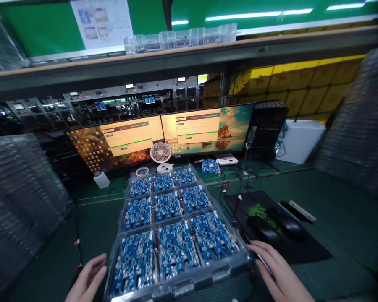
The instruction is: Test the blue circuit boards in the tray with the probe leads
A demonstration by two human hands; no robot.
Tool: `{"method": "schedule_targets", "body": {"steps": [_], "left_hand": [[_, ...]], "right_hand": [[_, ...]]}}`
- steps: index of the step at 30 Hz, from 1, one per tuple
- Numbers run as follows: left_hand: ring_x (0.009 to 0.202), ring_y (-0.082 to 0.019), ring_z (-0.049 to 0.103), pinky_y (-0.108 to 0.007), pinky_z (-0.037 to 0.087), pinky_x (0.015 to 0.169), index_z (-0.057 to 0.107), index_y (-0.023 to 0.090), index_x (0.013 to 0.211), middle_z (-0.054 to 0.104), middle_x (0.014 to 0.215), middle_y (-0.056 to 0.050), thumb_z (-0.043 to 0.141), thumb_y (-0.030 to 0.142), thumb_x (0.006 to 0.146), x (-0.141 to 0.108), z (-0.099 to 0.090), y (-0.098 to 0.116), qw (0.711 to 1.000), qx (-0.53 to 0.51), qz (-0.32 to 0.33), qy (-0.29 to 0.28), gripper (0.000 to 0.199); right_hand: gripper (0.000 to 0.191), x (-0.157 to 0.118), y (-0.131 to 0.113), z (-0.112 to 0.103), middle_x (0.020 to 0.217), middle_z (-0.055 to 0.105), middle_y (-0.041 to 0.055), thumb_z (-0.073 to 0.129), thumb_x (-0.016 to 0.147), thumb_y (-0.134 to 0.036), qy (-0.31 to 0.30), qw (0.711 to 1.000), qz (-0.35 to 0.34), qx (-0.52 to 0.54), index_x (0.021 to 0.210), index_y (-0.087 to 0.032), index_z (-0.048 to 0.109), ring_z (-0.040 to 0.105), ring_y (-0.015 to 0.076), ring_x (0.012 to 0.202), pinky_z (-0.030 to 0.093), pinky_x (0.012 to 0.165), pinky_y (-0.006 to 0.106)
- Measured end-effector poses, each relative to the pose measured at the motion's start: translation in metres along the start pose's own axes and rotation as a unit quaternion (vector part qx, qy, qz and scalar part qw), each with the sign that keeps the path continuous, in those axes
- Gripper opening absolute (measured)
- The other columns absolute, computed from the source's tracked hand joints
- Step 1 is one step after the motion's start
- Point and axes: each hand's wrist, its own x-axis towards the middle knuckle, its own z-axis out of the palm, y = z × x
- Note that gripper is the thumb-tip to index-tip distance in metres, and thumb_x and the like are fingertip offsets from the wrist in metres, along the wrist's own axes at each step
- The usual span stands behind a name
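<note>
A clear plastic tray [204, 274] holds rows of blue circuit boards [176, 247] in its compartments. My left hand [90, 277] is beside the tray's near left corner, thumb and fingers slightly apart, with nothing visible between them. By the near right corner, my right hand [279, 270] has a thin dark rod [265, 265] between thumb and fingers; its fingertips are close to the tray's edge. Whether they touch the tray is unclear.
Two monitors [208, 130] stand behind the tray, with a small white fan [160, 152] and a single blue board [210, 167] before them. Right lies a mouse pad [302, 247] with dark mice [286, 224]. Stacked trays [22, 209] rise at left, more [359, 126] at right.
</note>
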Motion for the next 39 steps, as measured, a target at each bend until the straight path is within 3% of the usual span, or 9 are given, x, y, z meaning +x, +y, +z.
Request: {"method": "schedule_targets", "body": {"steps": [4,8,15,20,23,27,31,35,39], "left_hand": [[0.121,-0.027,0.058,-0.034,0.052,0.098,0.066,0.03,0.101,0.068,0.12,-0.001,0.064,0.074,0.057,0.006,0.035,0.004,0.995,-0.098,-0.028,-0.021,0.062],[0.123,-0.027,0.056,-0.031,0.055,0.092,0.062,0.029,0.103,0.065,0.126,-0.001,0.064,0.074,0.059,0.014,0.048,-0.005,0.982,-0.179,-0.053,0.006,0.064],[0.127,-0.026,0.052,-0.033,0.054,0.095,0.064,0.03,0.102,0.065,0.127,0.001,0.064,0.075,0.059,0.021,0.046,-0.011,0.982,-0.182,-0.052,-0.004,0.062],[0.133,-0.027,0.045,-0.036,0.048,0.104,0.064,0.033,0.107,0.058,0.136,0.004,0.058,0.073,0.069,0.025,0.049,-0.011,0.991,-0.132,-0.037,-0.001,0.056],[0.136,-0.029,0.041,-0.041,0.04,0.112,0.065,0.032,0.105,0.057,0.137,0.002,0.061,0.078,0.062,0.025,0.05,-0.004,0.986,-0.158,-0.044,0.008,0.063],[0.138,-0.032,0.038,-0.043,0.031,0.117,0.067,0.029,0.1,0.058,0.136,-0.002,0.074,0.075,0.046,0.025,0.047,0.006,0.976,-0.206,-0.073,-0.003,0.071],[0.14,-0.03,0.035,-0.042,0.02,0.121,0.066,0.026,0.104,0.054,0.14,-0.003,0.08,0.065,0.049,0.029,0.044,-0.002,0.954,-0.284,-0.099,-0.012,0.068],[0.139,-0.03,0.035,-0.044,0.02,0.121,0.066,0.026,0.106,0.054,0.14,-0.002,0.082,0.056,0.052,0.037,0.041,-0.019,0.928,-0.351,-0.126,-0.025,0.063],[0.139,-0.028,0.036,-0.042,0.02,0.12,0.065,0.027,0.107,0.055,0.139,0.0,0.081,0.049,0.057,0.037,0.041,-0.021,0.918,-0.372,-0.133,-0.033,0.057]], "right_hand": [[0.051,0.029,-0.028,0.005,0.14,0.049,0.0098,0.039,0.09,-0.052,-0.059,0.994,0.027,0.084,0.127,-0.023,0.055,0.043,0.0234,0.133,0.032,0.116,0.041],[0.066,0.062,-0.026,0.024,0.146,0.042,0.0119,0.046,0.083,-0.061,-0.089,0.979,0.084,0.163,0.133,-0.019,0.048,0.033,0.0251,0.14,0.019,0.12,0.044],[0.085,0.083,-0.004,0.049,0.145,0.044,0.0179,0.042,0.076,-0.075,-0.113,0.955,0.142,0.235,0.137,-0.015,0.038,0.041,0.0255,0.135,0.033,0.114,0.04],[0.086,0.081,-0.004,0.045,0.149,0.039,0.0165,0.052,0.075,-0.071,-0.129,0.94,0.153,0.276,0.14,-0.017,0.035,0.035,0.0255,0.139,0.028,0.116,0.039],[0.079,0.077,-0.009,0.038,0.152,0.036,0.0121,0.052,0.079,-0.066,-0.137,0.925,0.16,0.316,0.143,-0.023,0.034,0.034,0.025,0.14,0.031,0.115,0.04],[0.075,0.073,-0.017,0.028,0.154,0.034,0.0081,0.054,0.079,-0.061,-0.142,0.878,0.193,0.415,0.144,-0.028,0.036,0.034,0.0255,0.14,0.034,0.113,0.041],[0.071,0.072,-0.025,0.019,0.153,0.035,0.0054,0.057,0.079,-0.056,-0.138,0.817,0.23,0.51,0.142,-0.029,0.04,0.03,0.0263,0.141,0.029,0.116,0.042],[0.074,0.074,-0.026,0.017,0.15,0.04,0.0067,0.062,0.073,-0.057,-0.116,0.757,0.266,0.586,0.138,-0.028,0.045,0.033,0.0278,0.14,0.03,0.115,0.042],[0.071,0.073,-0.022,0.02,0.149,0.042,0.0062,0.066,0.069,-0.056,-0.11,0.73,0.289,0.61,0.132,-0.027,0.05,0.033,0.0284,0.14,0.03,0.116,0.042]]}}
